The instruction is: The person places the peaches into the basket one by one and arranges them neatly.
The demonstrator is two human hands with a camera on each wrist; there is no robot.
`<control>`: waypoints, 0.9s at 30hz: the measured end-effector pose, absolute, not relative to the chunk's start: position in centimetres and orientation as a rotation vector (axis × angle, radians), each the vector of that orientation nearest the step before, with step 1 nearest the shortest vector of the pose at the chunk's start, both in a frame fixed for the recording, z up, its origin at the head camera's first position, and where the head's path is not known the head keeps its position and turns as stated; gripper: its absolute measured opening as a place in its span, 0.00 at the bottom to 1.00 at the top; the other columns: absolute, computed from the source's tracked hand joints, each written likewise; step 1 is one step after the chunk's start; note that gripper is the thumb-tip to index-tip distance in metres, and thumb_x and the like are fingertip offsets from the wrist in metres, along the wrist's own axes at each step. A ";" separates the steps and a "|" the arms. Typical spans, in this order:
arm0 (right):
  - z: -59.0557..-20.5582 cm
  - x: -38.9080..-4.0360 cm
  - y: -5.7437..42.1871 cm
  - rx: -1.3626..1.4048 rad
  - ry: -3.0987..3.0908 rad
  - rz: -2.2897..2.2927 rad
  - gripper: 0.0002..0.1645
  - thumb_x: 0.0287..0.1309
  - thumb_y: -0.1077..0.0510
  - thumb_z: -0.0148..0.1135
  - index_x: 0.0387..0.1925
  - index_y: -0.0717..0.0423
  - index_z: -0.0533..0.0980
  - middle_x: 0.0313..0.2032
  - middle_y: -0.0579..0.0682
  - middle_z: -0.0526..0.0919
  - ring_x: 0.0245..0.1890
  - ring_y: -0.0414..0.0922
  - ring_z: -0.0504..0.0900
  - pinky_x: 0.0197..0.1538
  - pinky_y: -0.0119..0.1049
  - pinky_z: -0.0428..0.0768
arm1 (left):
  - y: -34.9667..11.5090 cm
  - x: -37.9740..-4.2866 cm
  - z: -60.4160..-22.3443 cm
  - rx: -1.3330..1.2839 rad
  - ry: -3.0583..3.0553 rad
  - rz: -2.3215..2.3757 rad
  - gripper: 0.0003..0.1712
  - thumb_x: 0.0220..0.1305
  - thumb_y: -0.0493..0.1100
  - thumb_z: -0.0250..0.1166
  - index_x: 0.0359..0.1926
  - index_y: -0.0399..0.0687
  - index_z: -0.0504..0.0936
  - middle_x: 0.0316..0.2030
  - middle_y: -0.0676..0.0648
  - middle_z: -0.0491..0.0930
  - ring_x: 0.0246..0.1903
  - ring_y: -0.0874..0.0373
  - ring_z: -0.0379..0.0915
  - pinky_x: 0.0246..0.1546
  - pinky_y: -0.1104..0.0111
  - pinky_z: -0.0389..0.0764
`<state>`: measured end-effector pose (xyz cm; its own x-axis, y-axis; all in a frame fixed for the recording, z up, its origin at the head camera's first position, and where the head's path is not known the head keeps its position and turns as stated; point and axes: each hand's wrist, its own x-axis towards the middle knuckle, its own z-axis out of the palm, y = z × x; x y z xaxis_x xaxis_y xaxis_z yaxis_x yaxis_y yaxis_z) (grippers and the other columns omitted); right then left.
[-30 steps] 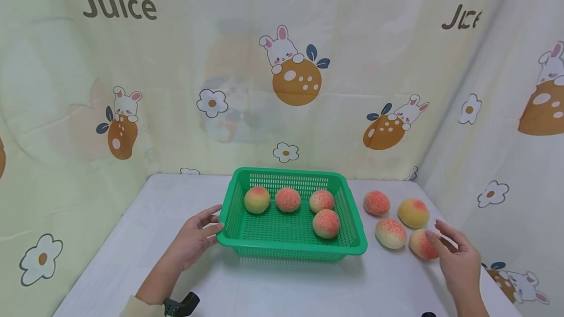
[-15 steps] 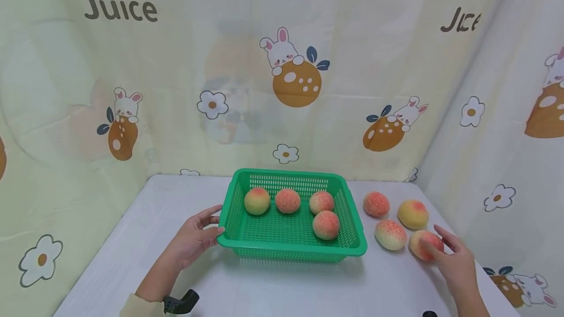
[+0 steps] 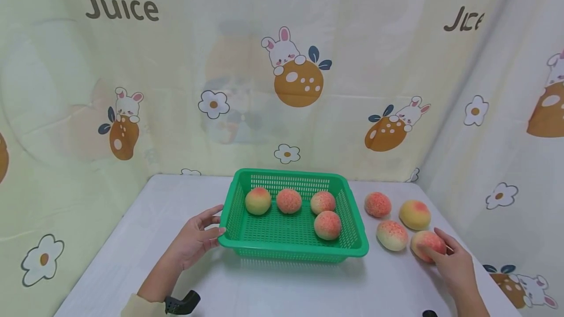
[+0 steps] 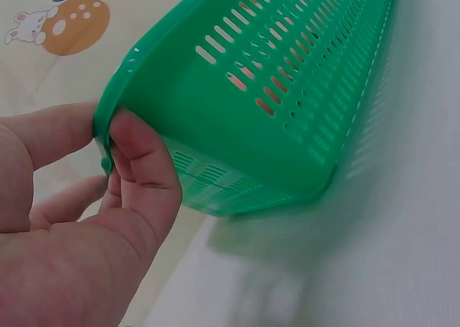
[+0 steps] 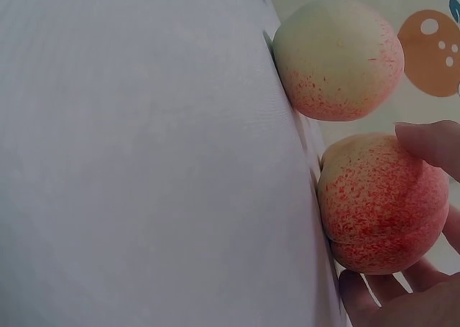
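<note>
My left hand (image 3: 192, 239) pinches the left rim of a green plastic basket (image 3: 291, 248), thumb on one side and fingers on the other, as the left wrist view shows up close. Inside the basket lie several peaches, among them a yellow-green one (image 3: 258, 201) at the left. On the right of the table my right hand (image 3: 456, 264) holds a red-speckled peach (image 5: 381, 205) between thumb and fingers, and the peach sits at the table surface. A paler peach (image 5: 338, 61) lies beside it in the right wrist view.
Near the held peach on the white table (image 3: 291, 287) rest a pinkish-red peach (image 3: 377, 204), a yellow peach (image 3: 415, 215) and a pale speckled peach (image 3: 392, 235). A printed curtain (image 3: 211, 53) hangs behind the table and along its right side.
My right hand has moved slightly left and closed its fingers and thumb around the nearest peach. The left hand stays on the basket rim.
</note>
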<state>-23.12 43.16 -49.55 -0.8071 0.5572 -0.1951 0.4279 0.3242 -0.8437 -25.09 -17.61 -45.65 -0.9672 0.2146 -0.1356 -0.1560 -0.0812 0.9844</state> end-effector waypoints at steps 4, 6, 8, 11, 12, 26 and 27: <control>-49.6 -23.2 43.2 -0.925 -2.442 1.494 0.59 0.59 0.37 0.72 0.81 0.49 0.52 0.80 0.63 0.52 0.74 0.66 0.55 0.73 0.64 0.65 | -17.6 -25.1 -45.8 0.076 1.949 2.140 0.42 0.67 0.33 0.67 0.78 0.48 0.61 0.58 0.41 0.71 0.45 0.56 0.79 0.44 0.68 0.86; -49.6 -23.2 43.2 -0.936 -2.438 1.491 0.58 0.59 0.38 0.72 0.81 0.48 0.53 0.79 0.63 0.53 0.73 0.64 0.57 0.73 0.63 0.66 | -17.6 -25.1 -45.9 0.078 1.947 2.144 0.42 0.67 0.33 0.67 0.78 0.48 0.61 0.58 0.41 0.71 0.46 0.56 0.79 0.45 0.68 0.86; -49.7 -23.2 43.2 -0.943 -2.432 1.488 0.57 0.59 0.38 0.72 0.81 0.48 0.53 0.79 0.62 0.54 0.73 0.63 0.58 0.73 0.62 0.67 | -17.6 -25.1 -46.0 0.081 1.947 2.147 0.42 0.67 0.33 0.67 0.78 0.48 0.61 0.57 0.41 0.71 0.46 0.56 0.78 0.45 0.68 0.86; -49.8 -23.2 43.3 -0.947 -2.433 1.472 0.56 0.59 0.39 0.72 0.80 0.48 0.54 0.79 0.62 0.55 0.72 0.62 0.59 0.72 0.61 0.68 | -17.6 -25.2 -46.1 0.080 1.940 2.156 0.42 0.67 0.33 0.67 0.78 0.48 0.61 0.56 0.42 0.71 0.46 0.56 0.78 0.45 0.68 0.86; -49.8 -23.1 43.3 -0.945 -2.433 1.466 0.56 0.59 0.39 0.72 0.80 0.48 0.55 0.79 0.62 0.55 0.72 0.62 0.59 0.72 0.61 0.68 | -17.6 -25.2 -46.1 0.080 1.936 2.160 0.42 0.67 0.33 0.67 0.78 0.48 0.61 0.56 0.42 0.71 0.46 0.56 0.78 0.45 0.68 0.86; -49.1 -22.6 42.2 -0.976 -2.399 1.463 0.50 0.64 0.46 0.70 0.80 0.51 0.56 0.78 0.65 0.56 0.71 0.65 0.59 0.73 0.62 0.66 | -17.4 -25.1 -46.3 0.075 1.934 2.175 0.41 0.68 0.32 0.66 0.78 0.48 0.61 0.56 0.42 0.71 0.47 0.56 0.79 0.46 0.68 0.87; -49.0 -22.5 42.1 -0.976 -2.398 1.457 0.50 0.64 0.46 0.70 0.80 0.51 0.56 0.78 0.65 0.56 0.71 0.64 0.59 0.73 0.62 0.67 | -17.4 -25.1 -46.3 0.078 1.934 2.177 0.41 0.68 0.32 0.66 0.78 0.47 0.61 0.56 0.42 0.71 0.47 0.56 0.79 0.46 0.68 0.87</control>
